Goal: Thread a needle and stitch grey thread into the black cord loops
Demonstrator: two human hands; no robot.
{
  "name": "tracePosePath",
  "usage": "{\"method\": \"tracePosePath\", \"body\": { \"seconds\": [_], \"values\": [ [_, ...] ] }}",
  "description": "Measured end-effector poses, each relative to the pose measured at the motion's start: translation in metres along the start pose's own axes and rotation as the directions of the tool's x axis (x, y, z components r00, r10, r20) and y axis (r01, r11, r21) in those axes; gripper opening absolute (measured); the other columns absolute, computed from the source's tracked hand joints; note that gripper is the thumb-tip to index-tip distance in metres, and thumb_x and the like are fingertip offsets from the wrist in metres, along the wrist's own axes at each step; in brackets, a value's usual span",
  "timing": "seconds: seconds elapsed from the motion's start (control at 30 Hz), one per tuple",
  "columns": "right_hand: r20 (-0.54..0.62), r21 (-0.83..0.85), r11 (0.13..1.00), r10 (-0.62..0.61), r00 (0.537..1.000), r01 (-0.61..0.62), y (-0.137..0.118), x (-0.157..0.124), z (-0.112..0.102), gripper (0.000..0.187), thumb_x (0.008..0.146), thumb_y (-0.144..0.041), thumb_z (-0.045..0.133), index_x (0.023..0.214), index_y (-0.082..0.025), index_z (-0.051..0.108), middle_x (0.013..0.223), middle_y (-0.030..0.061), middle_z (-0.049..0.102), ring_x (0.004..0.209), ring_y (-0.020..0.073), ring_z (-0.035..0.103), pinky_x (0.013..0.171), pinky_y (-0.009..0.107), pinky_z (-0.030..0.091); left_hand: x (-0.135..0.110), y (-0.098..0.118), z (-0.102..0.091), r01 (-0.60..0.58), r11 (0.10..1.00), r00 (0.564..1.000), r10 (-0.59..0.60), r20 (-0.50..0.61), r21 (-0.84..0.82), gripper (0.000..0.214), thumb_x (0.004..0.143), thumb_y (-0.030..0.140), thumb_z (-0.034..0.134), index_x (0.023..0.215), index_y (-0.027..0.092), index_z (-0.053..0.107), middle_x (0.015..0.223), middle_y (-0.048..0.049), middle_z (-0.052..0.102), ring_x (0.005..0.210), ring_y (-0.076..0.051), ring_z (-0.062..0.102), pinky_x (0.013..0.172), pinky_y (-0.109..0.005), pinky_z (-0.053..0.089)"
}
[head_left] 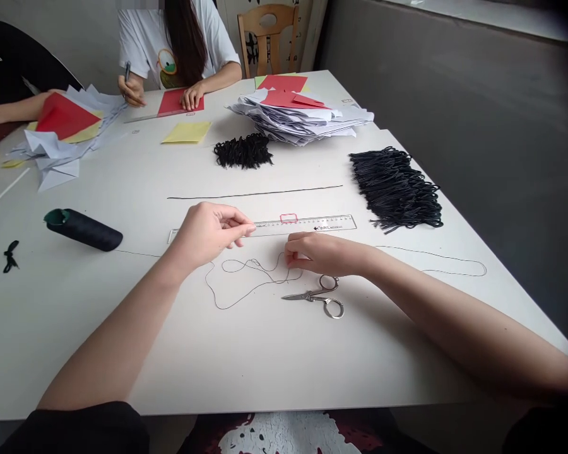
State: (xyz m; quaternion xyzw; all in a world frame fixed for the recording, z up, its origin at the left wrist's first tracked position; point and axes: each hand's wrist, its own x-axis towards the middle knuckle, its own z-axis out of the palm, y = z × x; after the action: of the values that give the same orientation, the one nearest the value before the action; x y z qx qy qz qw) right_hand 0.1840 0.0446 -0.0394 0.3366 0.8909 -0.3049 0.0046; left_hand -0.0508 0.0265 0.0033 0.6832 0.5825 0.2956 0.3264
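My left hand [213, 230] is raised over the left part of a clear ruler [307, 225], thumb and fingertips pinched together; what they hold, if anything, is too fine to see. Lower and to the right, my right hand [319, 253] has its fingertips closed on a thin black thread [236, 302]. The thread lies in loose loops between and below my hands, and a long loop runs out right of my right wrist. From the left, it leads to a black thread spool [92, 232] on its side. Silver scissors [315, 296] lie open just below my right hand.
A straight dark cord [255, 192] lies beyond the ruler. Black looped tassels [395, 189] and a smaller black bundle [243, 151] sit farther back, near stacked papers [303, 120]. Across the table a person [180, 50] holds a pen over red paper; another person's arm [14, 110] shows left.
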Motion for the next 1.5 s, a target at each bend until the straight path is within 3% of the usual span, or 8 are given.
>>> {"method": "tracePosePath", "body": {
  "seconds": [0.13,0.3,0.4,0.57,0.97,1.1,1.2,1.5],
  "values": [
    [-0.206,0.009,0.98,-0.192,0.96,0.198,0.0,0.0,0.004,0.012,0.091,-0.017,0.045,0.089,-0.016,0.057,0.095,0.0077,0.057,0.078,0.0153,0.055,0.07,0.029,0.046,0.003,-0.007,0.023,-0.13,0.986,0.987,0.139,-0.084,0.102,0.014,0.076,0.035,0.068,0.069,0.023,0.07,0.084,-0.0036,0.068,0.084,-0.021,0.061,0.077,-0.032,0.047],
    [-0.704,0.018,0.959,-0.189,0.684,0.283,0.003,0.01,0.02,0.008,0.095,-0.019,0.042,0.089,-0.018,0.049,0.088,0.0062,0.053,0.078,0.015,0.053,0.069,0.029,0.046,0.002,-0.016,0.057,0.026,0.819,1.0,-0.023,0.011,-0.573,0.02,0.081,0.037,0.061,0.075,0.018,0.059,0.092,-0.0062,0.067,0.095,-0.02,0.061,0.088,-0.033,0.046],
    [-0.8,-0.014,0.968,-0.16,0.578,0.249,0.006,0.015,0.03,0.009,0.095,-0.018,0.041,0.089,-0.019,0.047,0.087,0.0062,0.054,0.081,0.0161,0.053,0.072,0.031,0.046,0.001,-0.018,0.069,0.245,0.572,0.969,-0.167,0.181,-0.783,0.022,0.079,0.036,0.063,0.073,0.018,0.052,0.078,-0.0045,0.067,0.083,-0.018,0.065,0.075,-0.03,0.049],
    [-0.836,-0.079,0.97,-0.19,0.514,0.231,0.01,0.018,0.033,0.008,0.095,-0.017,0.042,0.089,-0.02,0.047,0.086,0.0061,0.054,0.08,0.0159,0.053,0.07,0.03,0.047,0.002,-0.018,0.07,0.265,0.619,0.964,-0.18,0.195,-0.739,0.019,0.077,0.035,0.066,0.072,0.017,0.061,0.059,0.0025,0.055,0.039,-0.004,0.03,0.041,-0.022,0.022],
    [-0.795,0.192,0.952,0.008,0.606,0.24,0.008,0.015,0.035,0.014,0.092,-0.027,0.049,0.083,-0.019,0.055,0.084,0.0066,0.06,0.085,0.0176,0.059,0.068,0.03,0.05,-0.004,-0.024,0.069,0.107,0.852,0.994,-0.086,0.065,-0.512,0.022,0.073,0.043,0.073,0.071,0.021,0.074,0.064,-0.0011,0.062,0.057,-0.012,0.05,0.054,-0.028,0.039],
    [-0.571,0.709,0.668,0.352,0.741,0.229,-0.002,0.013,0.034,0.031,0.09,-0.045,0.054,0.094,-0.016,0.062,0.104,0.0094,0.063,0.074,0.0131,0.061,0.059,0.026,0.052,-0.005,-0.023,0.07,0.061,0.836,0.995,-0.093,-0.031,-0.546,0.016,0.076,0.038,0.071,0.073,0.022,0.074,0.064,0.0,0.062,0.06,-0.013,0.054,0.057,-0.027,0.042],
    [-0.405,0.857,0.47,0.364,0.838,0.21,-0.005,0.014,0.034,0.039,0.084,-0.05,0.06,0.096,-0.013,0.066,0.1,0.0094,0.065,0.073,0.0133,0.064,0.059,0.025,0.054,-0.005,-0.024,0.073,0.026,0.83,0.997,-0.066,-0.051,-0.557,0.014,0.078,0.035,0.07,0.074,0.022,0.073,0.068,-0.0008,0.066,0.066,-0.014,0.058,0.063,-0.027,0.044],
    [-0.339,0.901,0.392,0.375,0.863,0.184,-0.003,0.017,0.035,0.04,0.077,-0.05,0.068,0.086,-0.012,0.067,0.086,0.0075,0.068,0.061,0.0124,0.066,0.057,0.023,0.056,-0.005,-0.028,0.082,0.038,0.883,0.995,-0.077,-0.064,-0.469,0.018,0.078,0.037,0.068,0.073,0.021,0.074,0.068,-0.0023,0.069,0.069,-0.018,0.062,0.07,-0.031,0.047]
  ]
}}
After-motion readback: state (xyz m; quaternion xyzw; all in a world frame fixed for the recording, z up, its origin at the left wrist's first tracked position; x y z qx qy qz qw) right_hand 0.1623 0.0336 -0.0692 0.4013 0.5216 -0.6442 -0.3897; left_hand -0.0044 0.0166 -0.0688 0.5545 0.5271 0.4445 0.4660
